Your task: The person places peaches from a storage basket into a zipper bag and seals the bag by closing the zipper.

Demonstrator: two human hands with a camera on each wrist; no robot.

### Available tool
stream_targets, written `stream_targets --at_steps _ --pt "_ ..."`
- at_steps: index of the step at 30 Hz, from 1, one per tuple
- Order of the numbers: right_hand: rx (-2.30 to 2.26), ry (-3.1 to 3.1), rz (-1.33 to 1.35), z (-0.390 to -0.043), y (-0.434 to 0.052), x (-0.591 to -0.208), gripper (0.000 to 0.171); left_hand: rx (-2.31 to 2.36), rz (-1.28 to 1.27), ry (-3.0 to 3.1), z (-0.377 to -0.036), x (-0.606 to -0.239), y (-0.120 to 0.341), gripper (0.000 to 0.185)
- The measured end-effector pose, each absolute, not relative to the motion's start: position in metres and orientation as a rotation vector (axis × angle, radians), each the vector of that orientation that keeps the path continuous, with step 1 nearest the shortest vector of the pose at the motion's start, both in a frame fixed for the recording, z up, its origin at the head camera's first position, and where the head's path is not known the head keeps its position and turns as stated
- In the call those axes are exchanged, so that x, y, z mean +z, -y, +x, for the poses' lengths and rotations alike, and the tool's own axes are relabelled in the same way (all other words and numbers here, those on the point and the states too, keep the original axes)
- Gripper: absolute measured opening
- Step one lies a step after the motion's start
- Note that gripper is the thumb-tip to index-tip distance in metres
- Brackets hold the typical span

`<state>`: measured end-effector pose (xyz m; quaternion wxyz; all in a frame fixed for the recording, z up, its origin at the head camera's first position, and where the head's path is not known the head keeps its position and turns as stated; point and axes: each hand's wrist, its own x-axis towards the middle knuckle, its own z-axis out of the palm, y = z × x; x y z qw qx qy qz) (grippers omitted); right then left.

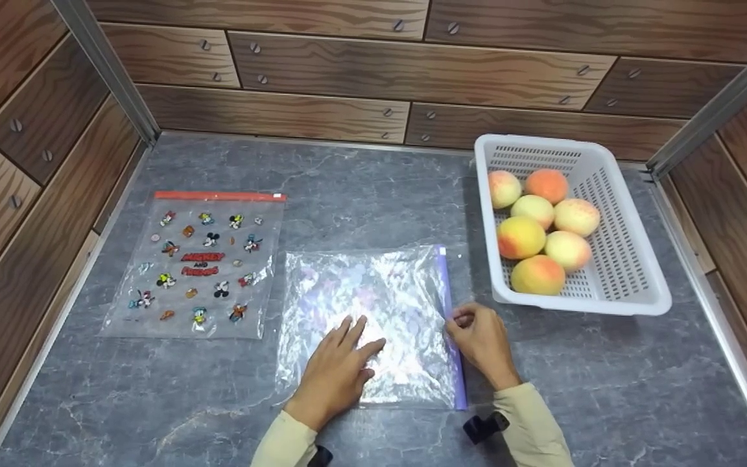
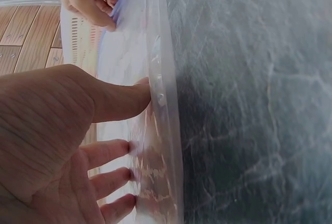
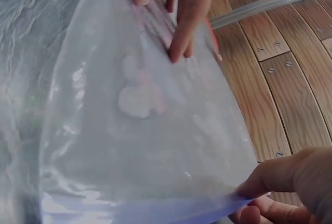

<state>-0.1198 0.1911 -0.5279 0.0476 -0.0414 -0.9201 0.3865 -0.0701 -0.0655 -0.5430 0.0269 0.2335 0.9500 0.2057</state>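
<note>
Pressing flat with straight, spread fingers, the left hand (image 1: 338, 373) held down the clear zip bag (image 1: 373, 324) on the grey tabletop (image 1: 607, 389), while the right hand (image 1: 480, 340) pinched the bag's purple zip strip (image 1: 448, 318) between thumb and curled fingers. Left of the bag lay a cartoon-printed bag (image 1: 201, 263); right of it stood a white basket (image 1: 633, 285) of peaches (image 1: 539, 224).

Seen from the left wrist, the left hand's fingertips (image 2: 124, 149) touched the thin film, the bag (image 2: 155, 105) lifting slightly off the tabletop.

Seen from the right wrist, the bag (image 3: 145, 130) looked limp, crinkly and slick; I judged it very light and liable to slide or cling shut, best taken at the stiffer zip strip (image 3: 140, 211), where the right hand's fingers (image 3: 275, 180) were clamped.
</note>
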Motion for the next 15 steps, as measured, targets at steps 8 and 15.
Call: stream_targets --at_steps 8,15 --pt "1.896 2.595 -0.368 -0.119 -0.198 -0.527 0.025 0.67 0.718 -2.919 -0.071 -0.541 0.067 0.045" --pt "2.172 2.461 -0.478 -0.116 -0.199 -0.525 0.027 0.684 0.737 -2.933 -0.073 -0.532 0.058 0.042"
